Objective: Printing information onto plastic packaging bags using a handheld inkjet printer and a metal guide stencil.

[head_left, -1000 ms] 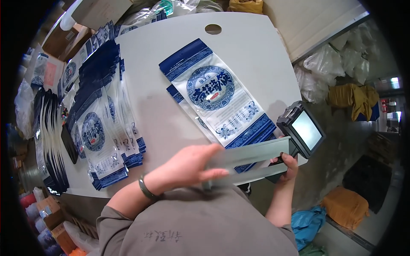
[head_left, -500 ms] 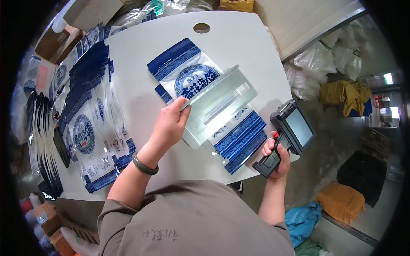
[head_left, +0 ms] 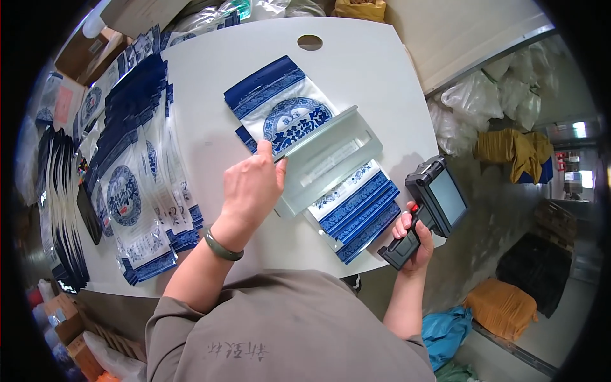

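Observation:
A translucent, greenish-white plastic frame [head_left: 363,151] with raised long sides and a slot along its floor lies across a stack of blue-and-white printed plastic bags [head_left: 359,216]. My left hand [head_left: 251,184] grips its left end between thumb and index finger. My right hand [head_left: 414,242] is wrapped round the pistol grip of a black handheld inkjet printer [head_left: 439,194] with a grey screen and a red button. The printer is held over the table's right edge, apart from the frame and bags. The bags' middle is hidden beneath the frame.
Fanned piles of similar bags [head_left: 137,178] cover the white table's [head_left: 210,127] left side. A round hole [head_left: 310,42] pierces its far part. Cardboard boxes [head_left: 86,57] stand at the far left. Beyond the right edge are clear plastic sacks [head_left: 471,99] and an orange bundle [head_left: 503,309].
My left hand has turned, showing more of its back, with the index finger pointing farther away. The bright glare on the frame has faded. The right hand and printer are almost unmoved.

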Motion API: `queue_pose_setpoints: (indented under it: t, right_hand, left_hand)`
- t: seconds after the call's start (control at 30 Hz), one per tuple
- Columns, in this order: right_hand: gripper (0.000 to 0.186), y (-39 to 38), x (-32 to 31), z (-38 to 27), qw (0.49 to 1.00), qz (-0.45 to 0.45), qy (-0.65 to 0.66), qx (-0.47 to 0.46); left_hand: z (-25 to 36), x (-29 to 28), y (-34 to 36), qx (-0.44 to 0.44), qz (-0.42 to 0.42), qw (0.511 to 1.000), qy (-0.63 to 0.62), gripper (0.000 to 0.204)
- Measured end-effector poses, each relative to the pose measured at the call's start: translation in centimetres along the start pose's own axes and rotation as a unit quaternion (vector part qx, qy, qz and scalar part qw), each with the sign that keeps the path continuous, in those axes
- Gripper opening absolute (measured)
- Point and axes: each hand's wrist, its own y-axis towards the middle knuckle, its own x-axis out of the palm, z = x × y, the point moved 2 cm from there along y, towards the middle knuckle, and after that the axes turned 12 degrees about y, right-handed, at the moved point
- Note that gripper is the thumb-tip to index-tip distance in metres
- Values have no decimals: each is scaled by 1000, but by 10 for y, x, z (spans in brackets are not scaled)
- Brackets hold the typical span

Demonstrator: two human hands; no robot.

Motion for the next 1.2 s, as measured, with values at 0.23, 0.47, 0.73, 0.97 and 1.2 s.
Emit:
queue_pose_setpoints:
  t: [0.23,0.47,0.73,0.97,1.2]
  right_hand:
    - [46,0,7,-1,999,8,-33,8]
    - [43,6,39,2,978,60,-192,46]
    - [40,18,97,-1,921,70,-377,73]
    - [25,42,131,10,835,46,-519,173]
    - [31,47,138,38,740,1,-640,206]
  left_hand:
    - [-5,5,-2,-6,20,999,-33,22]
    - [-12,9,-2,-10,29,998,-54,21]
    - [-17,12,-5,-11,39,998,-56,20]
    - [-16,13,-6,-19,34,997,-61,21]
    - [-15,19,-5,-30,40,995,-87,19]
